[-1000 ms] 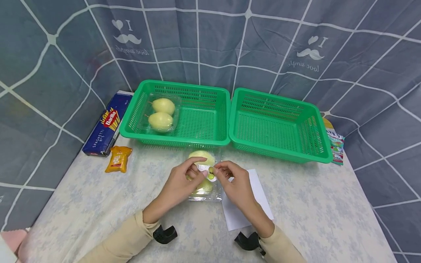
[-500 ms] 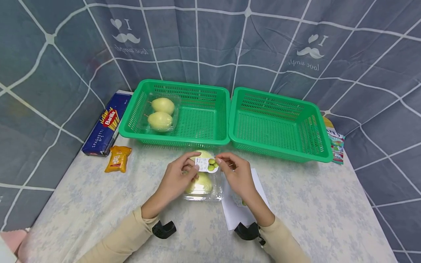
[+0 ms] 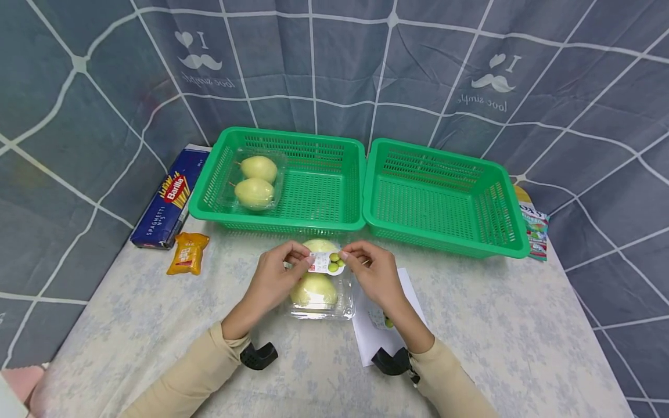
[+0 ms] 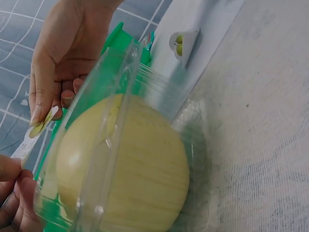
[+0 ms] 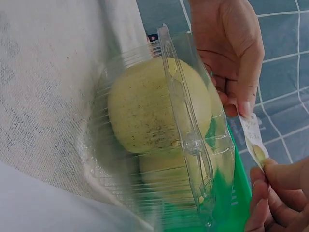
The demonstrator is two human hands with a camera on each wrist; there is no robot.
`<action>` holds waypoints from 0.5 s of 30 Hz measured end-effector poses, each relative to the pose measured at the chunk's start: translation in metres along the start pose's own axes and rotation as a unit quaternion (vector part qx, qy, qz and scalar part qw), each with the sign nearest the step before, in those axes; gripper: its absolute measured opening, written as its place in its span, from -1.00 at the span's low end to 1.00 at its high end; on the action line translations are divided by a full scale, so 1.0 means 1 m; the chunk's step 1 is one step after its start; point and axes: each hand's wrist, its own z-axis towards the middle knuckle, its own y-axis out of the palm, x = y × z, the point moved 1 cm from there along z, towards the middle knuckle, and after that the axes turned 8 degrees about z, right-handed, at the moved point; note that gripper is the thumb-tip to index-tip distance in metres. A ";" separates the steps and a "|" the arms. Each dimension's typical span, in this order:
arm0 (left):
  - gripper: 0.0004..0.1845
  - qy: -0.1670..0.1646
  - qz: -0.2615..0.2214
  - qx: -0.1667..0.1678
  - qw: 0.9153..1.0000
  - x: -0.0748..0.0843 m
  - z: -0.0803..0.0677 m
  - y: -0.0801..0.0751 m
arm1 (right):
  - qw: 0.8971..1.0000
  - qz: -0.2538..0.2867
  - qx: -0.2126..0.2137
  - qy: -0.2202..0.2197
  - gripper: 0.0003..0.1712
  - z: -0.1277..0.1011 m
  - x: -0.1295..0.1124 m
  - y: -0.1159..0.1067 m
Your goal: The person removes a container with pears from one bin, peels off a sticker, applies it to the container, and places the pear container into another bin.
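A white sticker [image 3: 325, 263] with printed text and pictures of green fruit is stretched between both hands. My left hand [image 3: 273, 276] pinches its text end, and my right hand [image 3: 377, 281] pinches the end with the fruit pictures. Right below it stands a clear plastic clamshell box [image 3: 345, 305], its lid closed over two pale yellow pears [image 3: 313, 290]. The left wrist view shows the sticker [image 4: 30, 140] held close beside the lid, with a pear [image 4: 140, 169] large behind the plastic. From the right wrist, the sticker [image 5: 253, 137] appears bent slightly along its length.
Under my right forearm lies a white sheet [image 3: 371, 343] bearing another fruit sticker [image 4: 179, 44] with a raised edge. Behind stand two green baskets [image 3: 282, 225] [image 3: 444, 247]; the left one contains another box of pears [image 3: 256, 191]. A spaghetti box [image 3: 164, 203], orange packet [image 3: 189, 253] and colourful packet [image 3: 536, 232] flank them.
The sticker, earlier bent between the fingers, is now spread flat with its print showing. My left hand has shifted slightly left, and both hands still hold it over the box.
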 end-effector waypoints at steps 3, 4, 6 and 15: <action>-0.93 0.003 0.012 0.003 1.000 -0.001 0.001 0.000 | 1.000 -0.015 -0.004 -0.011 -0.91 0.001 0.001 0.000; -0.93 0.004 0.014 0.004 1.000 -0.002 0.002 0.000 | 1.000 -0.019 -0.004 -0.015 -0.91 0.001 0.002 0.001; -0.92 0.005 0.016 0.006 1.000 -0.001 0.002 -0.001 | 0.999 -0.024 -0.005 -0.022 -0.91 0.001 0.003 0.001; -0.90 0.015 0.045 0.009 0.999 -0.002 0.002 -0.001 | 0.997 -0.057 -0.010 -0.058 -0.93 0.002 0.008 0.008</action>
